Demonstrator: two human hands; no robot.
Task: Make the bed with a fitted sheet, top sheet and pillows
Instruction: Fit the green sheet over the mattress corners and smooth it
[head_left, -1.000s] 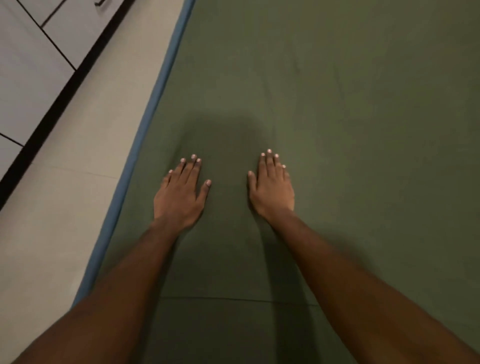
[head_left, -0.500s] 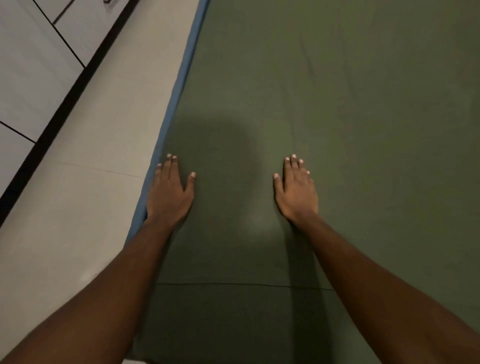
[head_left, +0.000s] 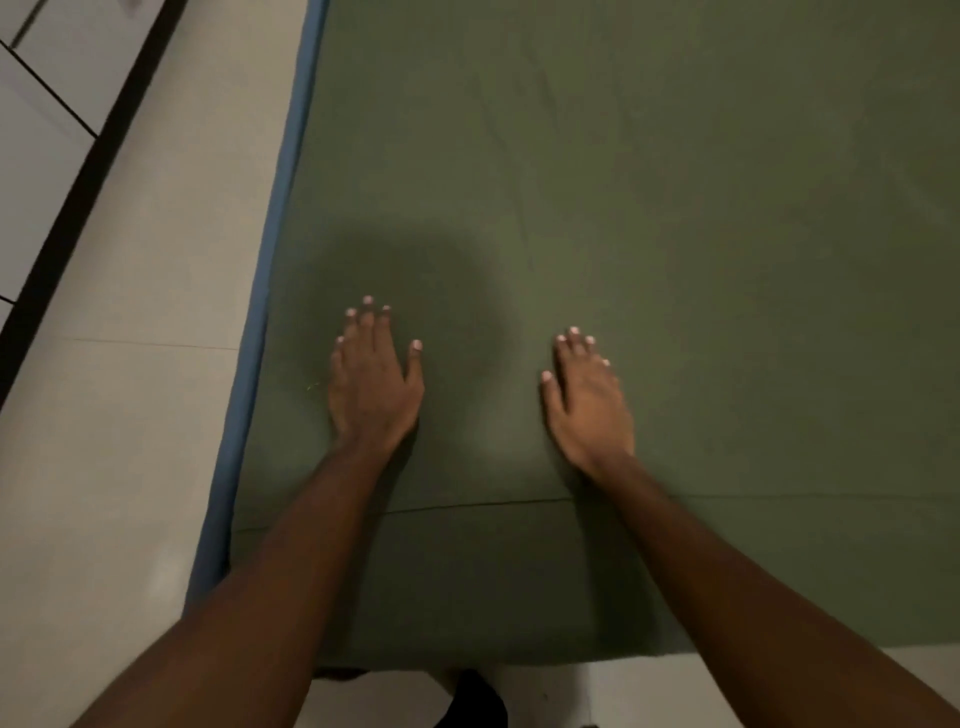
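Pale tiled floor (head_left: 649, 691) nearest, also running along left side. Dark green fabric sheet (head_left: 675, 234) covers bed, draped over near edge. Thin crease (head_left: 467, 505) crosses sheet under both forearms. Left hand (head_left: 371, 384) palm down on sheet, fingers straight, grip slack, holding nothing. Right hand (head_left: 587, 405) likewise flat on sheet, grip slack, apart from left. Blue mattress edge (head_left: 270, 291) shows beside sheet on left. Faint wrinkles farther up. White panelled cabinet with black base strip (head_left: 47, 130) far left.

Pale tiled floor (head_left: 130, 415) runs beside a black strip (head_left: 78, 197)
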